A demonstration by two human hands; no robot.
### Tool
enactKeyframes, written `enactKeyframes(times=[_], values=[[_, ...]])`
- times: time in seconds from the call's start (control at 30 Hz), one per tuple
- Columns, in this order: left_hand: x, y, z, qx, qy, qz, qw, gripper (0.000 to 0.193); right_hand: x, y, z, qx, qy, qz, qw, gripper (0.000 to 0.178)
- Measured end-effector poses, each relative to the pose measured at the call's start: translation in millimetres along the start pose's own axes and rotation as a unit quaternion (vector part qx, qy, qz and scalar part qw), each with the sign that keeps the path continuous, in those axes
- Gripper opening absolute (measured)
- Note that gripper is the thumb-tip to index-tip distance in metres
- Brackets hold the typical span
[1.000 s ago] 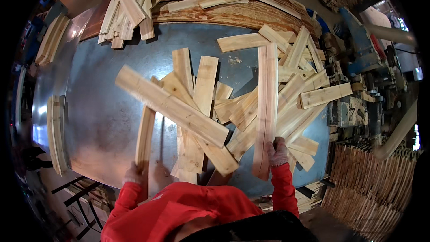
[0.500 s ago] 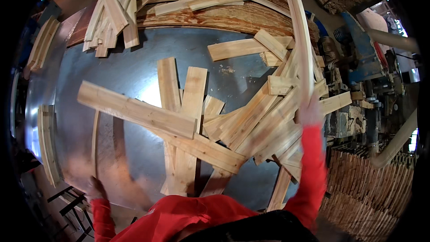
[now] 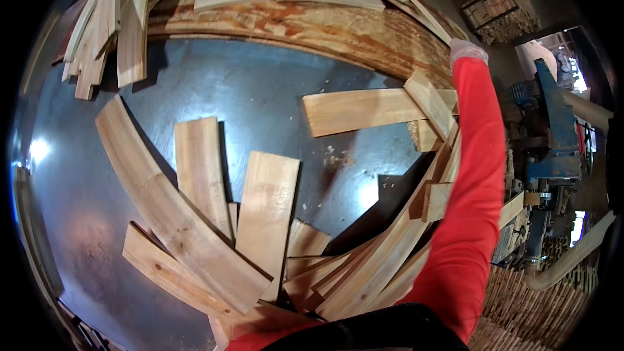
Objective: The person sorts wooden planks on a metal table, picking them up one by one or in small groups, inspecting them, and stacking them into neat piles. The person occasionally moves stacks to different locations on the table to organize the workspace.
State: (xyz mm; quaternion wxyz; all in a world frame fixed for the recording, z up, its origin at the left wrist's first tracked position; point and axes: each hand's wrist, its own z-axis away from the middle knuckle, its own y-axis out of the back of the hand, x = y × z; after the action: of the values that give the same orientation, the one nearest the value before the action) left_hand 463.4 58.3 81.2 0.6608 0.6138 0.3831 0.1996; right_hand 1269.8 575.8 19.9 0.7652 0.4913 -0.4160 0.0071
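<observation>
My right hand (image 3: 467,51), in a pale glove, reaches far out to the right end of the far stack. Its fingers are closed round the end of a long thin wooden board (image 3: 426,17), which lies along the other boards there. Below my red sleeve, several loose boards (image 3: 374,273) overlap on the dark metal table (image 3: 143,175). Two boards cross at the near left, a long one (image 3: 175,211) on top of another (image 3: 175,276). My left hand is out of view.
A brown rough sheet stack (image 3: 273,23) along the far edge carries several pale boards (image 3: 133,32). At the right stands a blue machine (image 3: 552,130) with a ribbed hose (image 3: 572,253), near a large pile of stacked wood (image 3: 533,299). Small wood chips (image 3: 335,156) dot the tabletop.
My right hand has swung the raised board away from me and down onto the far stack. The left hand has gone out of view, and the whole view has shifted.
</observation>
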Motion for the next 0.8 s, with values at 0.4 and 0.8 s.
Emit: enactKeyframes(times=[0.4,0.8], values=[[479.3,137.7,-89.3,0.157,-0.631,0.195,0.734,0.031,170.6,-2.0,191.0,0.057,0.196,0.129,0.970,0.034],[688.1,142.3,-96.5,0.224,-0.589,-0.112,0.769,0.032,122.7,11.5,40.3,0.154,-0.234,-0.246,0.928,0.049]])
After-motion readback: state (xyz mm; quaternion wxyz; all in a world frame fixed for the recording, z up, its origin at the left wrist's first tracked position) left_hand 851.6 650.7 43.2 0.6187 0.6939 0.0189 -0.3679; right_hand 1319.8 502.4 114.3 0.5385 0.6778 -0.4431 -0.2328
